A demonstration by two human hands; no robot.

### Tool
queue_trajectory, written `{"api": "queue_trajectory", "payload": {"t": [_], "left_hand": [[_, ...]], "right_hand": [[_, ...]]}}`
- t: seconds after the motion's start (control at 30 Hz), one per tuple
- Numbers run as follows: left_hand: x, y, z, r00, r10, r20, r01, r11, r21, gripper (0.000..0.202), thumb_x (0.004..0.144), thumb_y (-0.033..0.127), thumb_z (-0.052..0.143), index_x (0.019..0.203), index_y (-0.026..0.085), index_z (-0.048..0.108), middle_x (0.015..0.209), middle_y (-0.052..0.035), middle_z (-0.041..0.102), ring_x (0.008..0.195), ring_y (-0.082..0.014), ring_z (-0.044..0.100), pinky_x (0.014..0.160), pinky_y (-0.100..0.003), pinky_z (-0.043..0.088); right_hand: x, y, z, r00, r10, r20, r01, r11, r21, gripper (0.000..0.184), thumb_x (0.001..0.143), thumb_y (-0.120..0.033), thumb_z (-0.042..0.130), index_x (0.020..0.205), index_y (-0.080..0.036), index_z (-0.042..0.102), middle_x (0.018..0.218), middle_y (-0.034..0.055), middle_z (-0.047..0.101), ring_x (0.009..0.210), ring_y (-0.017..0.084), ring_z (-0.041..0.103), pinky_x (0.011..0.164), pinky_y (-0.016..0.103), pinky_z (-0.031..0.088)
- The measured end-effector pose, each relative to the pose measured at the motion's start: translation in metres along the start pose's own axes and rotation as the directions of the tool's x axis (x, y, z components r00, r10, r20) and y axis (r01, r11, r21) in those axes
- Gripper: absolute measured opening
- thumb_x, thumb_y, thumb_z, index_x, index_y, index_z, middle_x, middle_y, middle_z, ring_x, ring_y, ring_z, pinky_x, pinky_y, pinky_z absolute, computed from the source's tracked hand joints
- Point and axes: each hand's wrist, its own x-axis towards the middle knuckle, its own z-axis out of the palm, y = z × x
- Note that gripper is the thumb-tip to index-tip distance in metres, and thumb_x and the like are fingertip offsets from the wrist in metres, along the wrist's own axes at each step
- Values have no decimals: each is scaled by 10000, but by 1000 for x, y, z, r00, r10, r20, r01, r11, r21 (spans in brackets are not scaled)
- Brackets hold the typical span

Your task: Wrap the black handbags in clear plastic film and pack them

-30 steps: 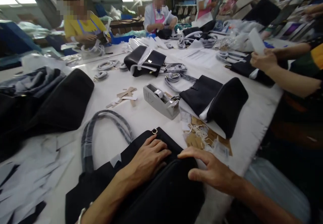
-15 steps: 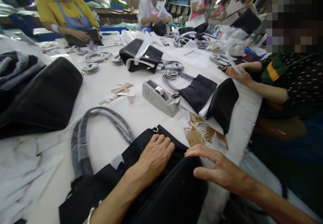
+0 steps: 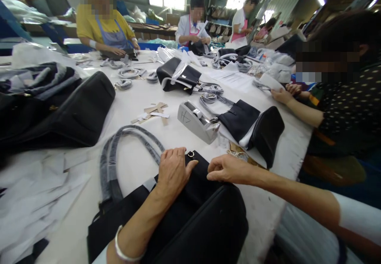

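A black handbag (image 3: pixel 205 212) lies on its side on the white table close in front of me. Its looped handles (image 3: pixel 110 165), wrapped in clear plastic, stretch away to the left. My left hand (image 3: pixel 174 169) rests on the bag near its mouth, fingers stretched over the edge and thumb apart, beside a small metal ring (image 3: pixel 191 154). At the bag's right edge, the curled fingers and thumb of my right hand (image 3: pixel 224 169) close on the black material. The fingertips are partly hidden. A tape dispenser (image 3: pixel 198 123) stands just beyond the bag.
Another black bag (image 3: pixel 241 121) lies beyond the dispenser, and a large one (image 3: pixel 86 109) stands at left. Paper sheets (image 3: pixel 38 200) cover the near left; cardboard strips (image 3: pixel 156 111) lie mid-table. A co-worker's hand (image 3: pixel 281 96) is at the right edge; others work across the table.
My left hand has shifted from the bag's upper face to its far edge, thumb now spread. My right hand has moved left and its fingers have curled in. The view has tilted up.
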Motion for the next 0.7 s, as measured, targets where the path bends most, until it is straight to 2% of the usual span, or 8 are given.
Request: {"api": "queue_trajectory", "payload": {"t": [0.1,0.2,0.3,0.37,0.43,0.53,0.63,0.7], "left_hand": [[1,-6,5,999,-43,27,43,999,-31,477,848,416,669,1198,127,520,1020,-133,656,976,-313,593,903,-466,421],[2,-10,9,995,-99,18,100,992,-82,552,833,434,681,1252,122,502,1010,-146,672,958,-317,611,900,-476,423],[5,-12,8,993,-105,45,113,957,-269,462,823,320,691,1240,202,531,976,-82,689,959,-280,621,916,-458,425],[7,-13,5,992,-116,45,124,891,-437,382,812,216,663,1184,254,581,981,-41,688,984,-251,615,946,-441,419],[8,-12,0,985,-156,78,170,759,-628,316,816,183,616,1121,265,620,922,-16,683,917,-218,623,895,-395,452],[9,-11,-7,958,-199,209,273,393,-878,251,820,252,618,1070,230,618,768,15,635,711,-159,604,678,-281,472],[8,-11,-12,933,-202,299,307,10,-952,295,772,323,707,1017,211,587,715,44,590,612,-105,559,575,-208,425],[8,-12,-13,923,-195,332,306,-155,-940,337,731,336,758,974,214,559,702,60,578,590,-85,548,570,-188,420]], "right_hand": [[7,-6,-1,998,-52,-39,47,992,-115,210,706,-410,731,813,-229,718,704,-22,694,668,160,624,574,237,413],[7,-6,0,998,-48,-34,44,993,-111,240,706,-444,732,817,-232,727,719,-21,706,672,161,632,582,238,421],[7,-6,3,999,-41,-36,37,995,-94,278,693,-459,742,850,-230,734,723,-19,712,665,162,628,570,239,418],[7,-7,5,999,-22,-46,19,997,-78,307,680,-475,753,861,-228,732,735,-15,717,670,166,632,566,239,420],[8,-10,6,998,-4,-69,-2,996,-85,312,667,-491,763,824,-225,723,737,-9,718,676,168,635,566,240,419],[9,-19,8,994,-6,-111,-9,990,-138,332,641,-514,783,768,-221,691,703,-7,697,658,165,621,544,242,394],[10,-29,10,988,-23,-151,-8,980,-197,398,595,-543,810,767,-222,648,677,-13,667,631,159,590,518,244,360],[10,-35,12,985,-33,-172,-7,974,-227,413,574,-534,823,761,-221,629,669,-16,648,615,151,566,509,241,340]]}}
